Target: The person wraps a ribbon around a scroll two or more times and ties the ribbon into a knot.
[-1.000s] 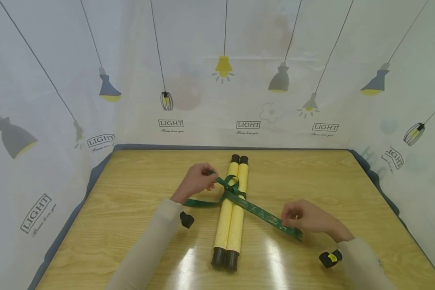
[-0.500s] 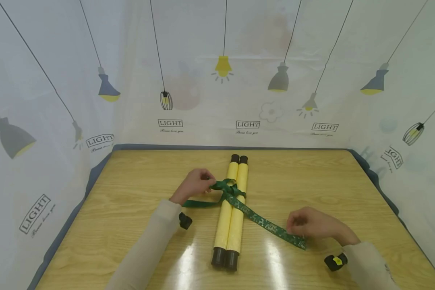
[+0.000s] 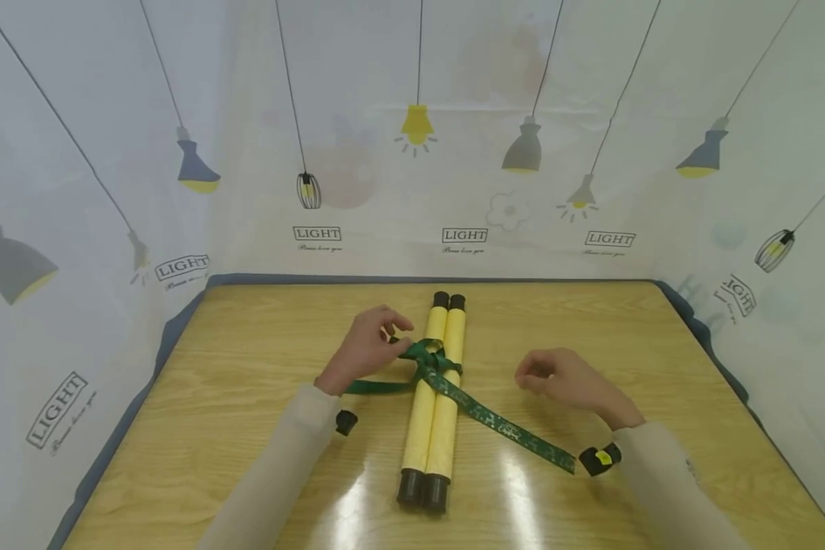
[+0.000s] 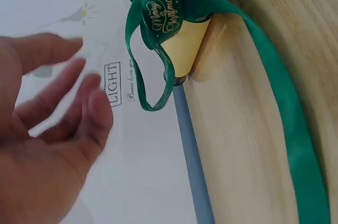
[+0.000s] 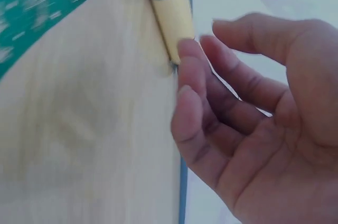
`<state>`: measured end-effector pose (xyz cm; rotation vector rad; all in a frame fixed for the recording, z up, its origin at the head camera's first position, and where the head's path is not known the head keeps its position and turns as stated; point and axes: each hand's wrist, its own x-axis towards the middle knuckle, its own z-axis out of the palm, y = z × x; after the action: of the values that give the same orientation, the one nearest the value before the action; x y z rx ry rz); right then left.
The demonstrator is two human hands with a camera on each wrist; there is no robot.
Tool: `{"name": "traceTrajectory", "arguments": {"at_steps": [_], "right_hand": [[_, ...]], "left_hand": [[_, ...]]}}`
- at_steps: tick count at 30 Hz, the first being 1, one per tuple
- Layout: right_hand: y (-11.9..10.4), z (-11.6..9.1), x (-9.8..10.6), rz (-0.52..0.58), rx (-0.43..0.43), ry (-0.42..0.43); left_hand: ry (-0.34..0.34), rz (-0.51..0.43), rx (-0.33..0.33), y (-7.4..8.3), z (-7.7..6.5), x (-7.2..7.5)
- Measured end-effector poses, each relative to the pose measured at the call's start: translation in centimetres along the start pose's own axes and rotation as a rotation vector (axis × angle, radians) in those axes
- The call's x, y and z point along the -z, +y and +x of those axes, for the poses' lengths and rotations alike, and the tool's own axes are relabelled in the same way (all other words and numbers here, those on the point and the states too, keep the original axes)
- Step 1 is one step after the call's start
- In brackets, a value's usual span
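Observation:
Two yellow rods with dark end caps lie side by side on the table, pointing away from me. A green printed ribbon is wrapped and knotted around them, with a loop at the left of the knot. One tail runs to the lower right, the other to the left under my left wrist. My left hand hovers by the loop; in the left wrist view its thumb and fingers are apart and hold nothing. Above the table right of the rods, my right hand has loosely bent fingers and nothing in them.
The wooden table has a blue-grey edge along its back and sides. A white sheet printed with lamps stands around it. Black wrist cameras hang below both wrists.
My right hand has let go of the ribbon's right tail and moved up and left; that tail now lies lower. The left hand has let go of the loop, which has sunk toward the rods.

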<state>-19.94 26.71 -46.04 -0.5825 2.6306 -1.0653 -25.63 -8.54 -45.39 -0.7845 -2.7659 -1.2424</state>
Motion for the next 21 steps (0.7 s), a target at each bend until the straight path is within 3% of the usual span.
{"name": "traceTrajectory", "arguments": {"at_steps": [4, 9, 13, 21], "right_hand": [[-1.5, 2.3, -0.3, -0.025, 0.005, 0.074], [-2.7, 4.9, -1.3, -0.074, 0.059, 0.144], [-3.8, 6.9, -2.4, -0.079, 0.089, 0.169], [-5.2, 10.7, -4.3, -0.137, 0.115, 0.161]], "left_hand": [[-0.11, -0.013, -0.121, 0.7, -0.1, -0.8], [-0.241, -0.02, -0.144, 0.9, -0.1, -2.0], [-0.287, 0.026, -0.16, 1.1, -0.1, -2.4], [-0.313, 0.2, -0.197, 1.3, 0.2, -3.0]]}}
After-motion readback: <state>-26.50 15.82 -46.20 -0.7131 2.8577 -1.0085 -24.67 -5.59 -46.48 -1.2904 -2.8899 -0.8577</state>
